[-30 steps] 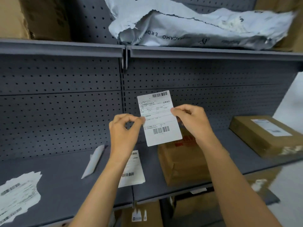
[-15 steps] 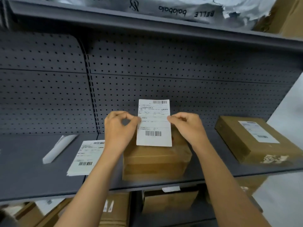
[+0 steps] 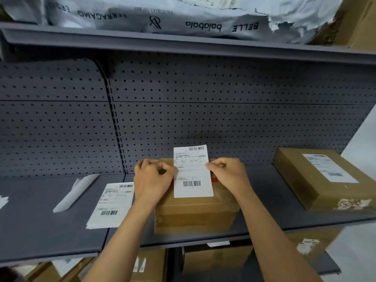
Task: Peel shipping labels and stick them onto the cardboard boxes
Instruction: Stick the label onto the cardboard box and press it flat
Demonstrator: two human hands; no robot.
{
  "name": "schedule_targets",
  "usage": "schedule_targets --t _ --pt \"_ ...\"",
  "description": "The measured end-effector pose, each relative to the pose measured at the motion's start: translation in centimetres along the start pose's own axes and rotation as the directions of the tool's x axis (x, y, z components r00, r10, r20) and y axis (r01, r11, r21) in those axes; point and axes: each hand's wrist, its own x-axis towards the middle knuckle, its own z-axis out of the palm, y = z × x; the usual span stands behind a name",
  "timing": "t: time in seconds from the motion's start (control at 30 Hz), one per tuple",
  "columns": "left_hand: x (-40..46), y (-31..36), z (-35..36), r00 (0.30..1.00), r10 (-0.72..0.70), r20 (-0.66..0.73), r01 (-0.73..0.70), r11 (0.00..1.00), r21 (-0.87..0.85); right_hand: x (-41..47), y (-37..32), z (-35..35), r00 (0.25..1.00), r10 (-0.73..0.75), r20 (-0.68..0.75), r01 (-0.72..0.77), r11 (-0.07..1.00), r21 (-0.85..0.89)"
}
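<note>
1. While both hands pinch its side edges, the shipping label point(image 3: 192, 171) stands printed face toward the camera over the top of a cardboard box point(image 3: 195, 212) on the grey shelf point(image 3: 40, 226); whether its lower edge touches the box top cannot be told.
2. The left hand point(image 3: 153, 178) is clamped on the label's left edge with thumb and fingertips pressed together, and the right hand point(image 3: 226, 174) is clamped in the same way on the right edge.
3. The label's upper part, with a barcode, rises above the box against the perforated back panel point(image 3: 223, 123).
4. Just left of the box lies a stack of labels point(image 3: 110, 206), flat on the shelf, its near corner by the left forearm.
5. Farther left lies a curled strip of white backing paper point(image 3: 74, 193).
6. Well to the right sits a second cardboard box point(image 3: 301, 180) with a label already stuck on its top.
7. On the upper shelf rest crumpled grey mailer bags point(image 3: 162, 15) printed with brand names.
8. More cardboard boxes point(image 3: 217, 261) show on the level below.
</note>
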Motion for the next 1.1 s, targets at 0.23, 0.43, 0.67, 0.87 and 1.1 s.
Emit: schedule_targets --t 0.23,0.43,0.67,0.87,1.1 --pt "0.0 -0.8 0.6 1.000 0.023 -0.009 -0.022 0.991 0.132 -0.2 0.1 0.8 0.997 -0.056 -0.047 0.052 0.996 -0.069" --pt "-0.6 -0.6 0.7 0.995 0.075 -0.069 -0.066 0.990 0.125 0.0 0.7 1.7 0.978 -0.171 -0.120 0.155 0.979 -0.129" --pt "-0.9 -0.1 1.1 0.984 0.153 -0.094 -0.122 0.955 0.271 -0.1 1.1 2.0 0.966 -0.217 -0.143 0.187 0.962 -0.201" --pt "-1.0 0.0 1.1 0.987 0.131 -0.093 -0.105 0.964 0.242 -0.2 1.1 2.0 0.965 -0.212 -0.155 0.173 0.958 -0.229" --pt "-1.8 0.3 0.6 0.967 0.251 -0.042 -0.242 0.958 0.156 -1.6 1.0 1.6 0.937 -0.301 -0.175 0.251 0.932 -0.261"
